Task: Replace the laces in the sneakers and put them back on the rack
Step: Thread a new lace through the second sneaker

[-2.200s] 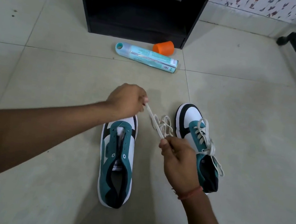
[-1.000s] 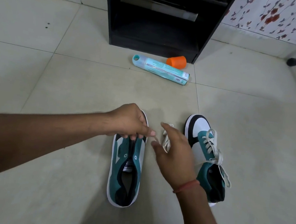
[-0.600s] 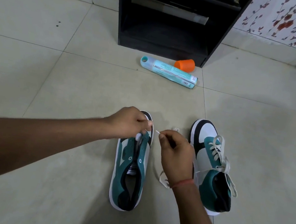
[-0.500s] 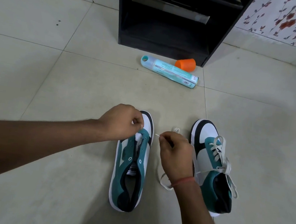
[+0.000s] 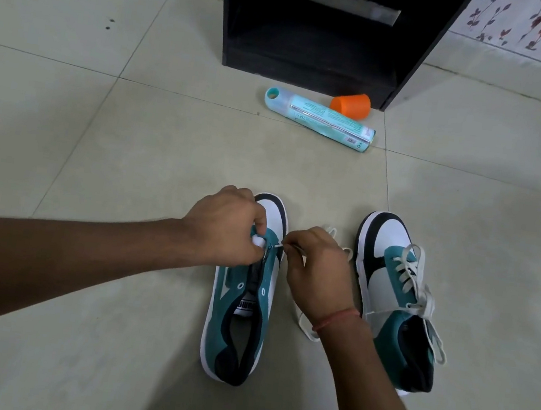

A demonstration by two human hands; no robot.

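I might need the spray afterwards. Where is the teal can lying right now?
In the head view, the teal can lies on its side on the floor, ahead of both sneakers, just before the black rack, beside the orange cap.

— Which sneaker is getting the lace?

— The unlaced sneaker (image 5: 241, 307), teal, white and black, sitting flat on the floor, toe pointing at the black rack (image 5: 323, 29). The white lace (image 5: 306, 326) is trailing loose on the floor just beside it, its tip meeting a front eyelet.

— And the other?

— The laced sneaker (image 5: 394, 300) is lying just to the right, tilted slightly outward, bow tied.
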